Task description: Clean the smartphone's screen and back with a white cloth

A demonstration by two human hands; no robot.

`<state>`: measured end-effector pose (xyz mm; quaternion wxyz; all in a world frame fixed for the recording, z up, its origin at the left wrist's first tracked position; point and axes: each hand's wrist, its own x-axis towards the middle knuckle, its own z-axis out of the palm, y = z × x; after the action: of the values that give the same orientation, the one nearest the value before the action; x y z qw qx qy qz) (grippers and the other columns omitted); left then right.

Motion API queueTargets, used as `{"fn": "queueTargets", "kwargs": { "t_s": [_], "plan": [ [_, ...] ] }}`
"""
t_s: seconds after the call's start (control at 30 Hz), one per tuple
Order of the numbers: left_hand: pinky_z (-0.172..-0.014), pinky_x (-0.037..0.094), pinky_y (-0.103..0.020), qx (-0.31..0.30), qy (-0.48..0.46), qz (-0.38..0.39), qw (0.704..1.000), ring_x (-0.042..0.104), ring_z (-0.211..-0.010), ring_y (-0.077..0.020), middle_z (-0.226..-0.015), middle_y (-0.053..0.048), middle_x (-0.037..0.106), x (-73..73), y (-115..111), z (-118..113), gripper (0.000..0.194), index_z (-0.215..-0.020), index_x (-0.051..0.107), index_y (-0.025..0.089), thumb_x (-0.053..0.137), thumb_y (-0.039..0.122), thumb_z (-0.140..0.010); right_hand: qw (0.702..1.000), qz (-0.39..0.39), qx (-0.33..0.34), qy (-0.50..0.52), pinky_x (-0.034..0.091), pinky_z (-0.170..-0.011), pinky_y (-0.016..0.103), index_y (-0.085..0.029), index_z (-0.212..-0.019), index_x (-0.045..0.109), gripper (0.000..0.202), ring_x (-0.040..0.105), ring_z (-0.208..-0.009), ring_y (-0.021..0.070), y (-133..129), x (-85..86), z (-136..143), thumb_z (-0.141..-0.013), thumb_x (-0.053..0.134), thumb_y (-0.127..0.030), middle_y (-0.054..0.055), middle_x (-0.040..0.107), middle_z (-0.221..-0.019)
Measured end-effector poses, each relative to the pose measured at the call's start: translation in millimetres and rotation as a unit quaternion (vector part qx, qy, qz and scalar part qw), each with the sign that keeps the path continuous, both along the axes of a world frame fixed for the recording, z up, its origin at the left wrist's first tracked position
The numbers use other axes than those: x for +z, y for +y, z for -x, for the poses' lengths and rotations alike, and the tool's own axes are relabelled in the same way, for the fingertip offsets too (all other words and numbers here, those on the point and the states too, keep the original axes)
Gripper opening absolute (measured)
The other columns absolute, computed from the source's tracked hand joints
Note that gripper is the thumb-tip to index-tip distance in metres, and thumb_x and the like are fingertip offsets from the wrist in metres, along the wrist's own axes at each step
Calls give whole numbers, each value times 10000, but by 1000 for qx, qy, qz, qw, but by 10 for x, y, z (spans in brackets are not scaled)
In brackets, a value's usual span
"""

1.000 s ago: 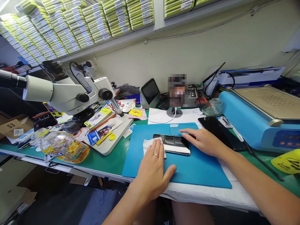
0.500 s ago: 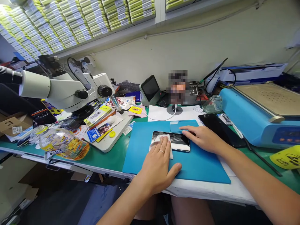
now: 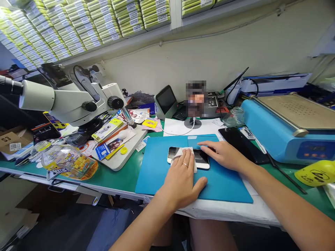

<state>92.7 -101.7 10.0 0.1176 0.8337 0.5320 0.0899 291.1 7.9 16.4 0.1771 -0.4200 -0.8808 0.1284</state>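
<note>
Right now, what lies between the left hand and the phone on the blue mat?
A white wipe: the head view shows it under the fingers of the left hand and over part of the phone.

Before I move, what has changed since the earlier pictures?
The left hand has slid the white cloth rightward along the phone, from its left end toward its middle. Nothing was taken hold of or let go. The phone still lies on the blue mat, the right hand beside it.
</note>
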Motion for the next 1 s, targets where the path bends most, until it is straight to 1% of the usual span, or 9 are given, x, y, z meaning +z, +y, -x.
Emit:
{"fn": "queueTargets", "kwargs": {
  "t_s": [0.1,0.17,0.3,0.4,0.47,0.7,0.77,0.83,1.0],
  "plan": [
    [-1229,196,-467,-1,4,4,1000,40,-1527,-292,-1646,-148,43,-26,-228,54,797,-1590,138,46,294,579,-1017,1000,2,1,-8,529,-653,343,-232,-1203,721,425,744,-745,252,2,-5,-4,-986,399,-406,64,812,-915],
    [-1224,206,-480,-2,12,8,1000,41,-1525,-301,-1645,-148,36,-21,-271,67,812,-1592,129,50,273,603,-1015,1000,3,-1,-12,522,-645,340,-223,-1223,712,432,740,-726,250,0,-6,-6,-988,399,-405,67,811,-879],
    [-1222,202,-475,-23,24,8,999,72,-1525,-309,-1640,-181,94,28,-32,-19,803,-1577,165,13,267,583,-1022,1000,5,-5,-8,520,-660,339,-208,-1231,708,433,742,-750,254,-6,-10,-12,-988,403,-397,72,811,-869],
    [-1229,178,-461,-17,24,-1,1000,101,-1522,-314,-1631,-210,142,47,188,-121,798,-1562,200,-17,291,564,-1022,1000,11,1,5,532,-696,341,-224,-1228,705,423,749,-818,253,-7,-15,-16,-988,402,-397,69,810,-985],
    [-1234,161,-455,-10,20,-8,1000,106,-1522,-312,-1629,-213,149,41,220,-157,799,-1559,205,-23,310,557,-1019,1000,14,5,15,540,-728,346,-238,-1225,704,414,749,-873,254,-5,-20,-17,-988,403,-395,61,799,-1059],
    [-1224,215,-481,-17,2,7,1000,47,-1525,-298,-1644,-158,60,-2,-211,-80,806,-1583,157,33,293,589,-1016,1000,23,0,12,543,-782,382,-227,-1229,699,425,739,-940,276,5,-44,-15,-987,400,-407,68,786,-1109],
    [-1220,225,-493,-13,2,14,1000,53,-1524,-302,-1643,-156,55,4,-249,-84,809,-1585,150,35,284,594,-1016,1000,21,3,15,541,-792,383,-233,-1210,705,415,737,-949,277,5,-43,-12,-986,400,-403,64,786,-1109],
    [-1221,214,-497,-12,5,16,1000,58,-1524,-305,-1641,-164,69,16,-196,-126,814,-1580,164,26,283,596,-1013,1000,20,4,19,541,-778,379,-230,-1166,719,404,741,-926,277,3,-37,-9,-984,399,-398,68,794,-1076],
    [-1239,159,-452,-23,-4,10,1000,69,-1525,-297,-1639,-185,115,56,101,-320,820,-1569,175,-11,283,583,-1013,999,8,1,41,539,-757,364,-224,-1042,729,376,742,-882,271,9,-38,-17,-975,399,-391,72,803,-996]
  ]
}}
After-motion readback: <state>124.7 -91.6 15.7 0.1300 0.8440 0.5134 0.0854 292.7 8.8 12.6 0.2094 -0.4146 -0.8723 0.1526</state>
